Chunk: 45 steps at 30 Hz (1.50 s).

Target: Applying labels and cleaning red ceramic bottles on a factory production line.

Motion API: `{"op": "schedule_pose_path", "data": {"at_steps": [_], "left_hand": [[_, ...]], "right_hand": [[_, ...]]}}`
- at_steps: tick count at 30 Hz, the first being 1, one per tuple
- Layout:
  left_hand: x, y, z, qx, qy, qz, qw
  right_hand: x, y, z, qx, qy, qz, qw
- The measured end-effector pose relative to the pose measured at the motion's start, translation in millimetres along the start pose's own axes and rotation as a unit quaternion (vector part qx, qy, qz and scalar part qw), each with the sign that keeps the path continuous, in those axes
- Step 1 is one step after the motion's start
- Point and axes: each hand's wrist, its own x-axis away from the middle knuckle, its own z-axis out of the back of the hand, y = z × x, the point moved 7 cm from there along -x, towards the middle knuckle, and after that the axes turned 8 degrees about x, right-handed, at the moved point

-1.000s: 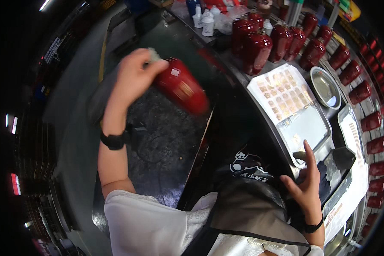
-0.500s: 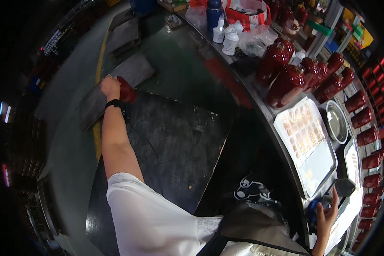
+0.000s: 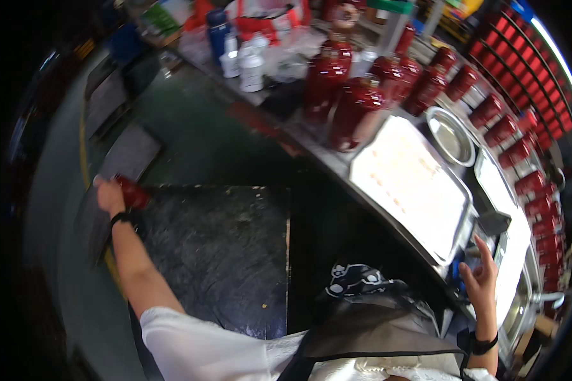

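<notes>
**A:** While you're on that side, what's the left hand [image 3: 110,197] doing?

**B:** Arm stretched out low to the person's left, fingers wrapped around a red cylinder [image 3: 133,192]. Cylinder is down at the far left corner of the dark floor mat [image 3: 222,254], beside a grey slab [image 3: 130,152] on the floor. Black band on that wrist.

**A:** Right hand [image 3: 480,279]?

**B:** Open, fingers spread, holding nothing. It hovers at the near edge of the bench, just below a long pale tray [image 3: 413,184] and near a small dark device [image 3: 492,222]. Can't tell if it touches the bench.

**A:** Anything else on the bench?

**B:** Cluster of upright red cylinders [image 3: 349,95] past the tray's far end, a round metal bowl [image 3: 450,134] beside them, and a row of red cylinders [image 3: 521,152] along the back. White bottles [image 3: 248,60] further left.
</notes>
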Motion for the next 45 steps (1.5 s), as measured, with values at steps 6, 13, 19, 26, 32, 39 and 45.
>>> {"op": "schedule_pose_path", "data": {"at_steps": [6, 13, 19, 26, 32, 39, 45], "left_hand": [[63.7, 175.8, 90.1, 0.374, 0.021, -0.185, 0.909], [358.9, 423.9, 245.4, 0.690, -0.125, -0.383, 0.601], [450.0, 565.2, 259.6, 0.641, -0.107, -0.351, 0.674], [394.7, 626.2, 174.1, 0.623, -0.148, -0.115, 0.760], [398.7, 618.6, 177.3, 0.651, -0.074, -0.186, 0.732], [408.9, 604.8, 203.8, 0.698, -0.028, -0.235, 0.676], [403.5, 624.5, 198.7, 0.630, 0.013, -0.238, 0.739]], "right_hand": [[3.2, -9.7, 18.7, -0.056, 0.022, 0.035, 0.998], [21.4, 11.6, 31.1, -0.066, 0.053, 0.081, 0.993], [47.1, 75.3, 53.7, -0.100, 0.133, 0.030, 0.986], [56.4, 151.9, 55.1, -0.122, 0.163, -0.036, 0.978], [45.5, 181.8, 43.8, -0.153, 0.165, -0.077, 0.971], [34.7, 179.4, 44.4, -0.180, 0.150, -0.039, 0.971], [53.9, 184.1, 45.5, -0.160, 0.141, -0.014, 0.977]]}}
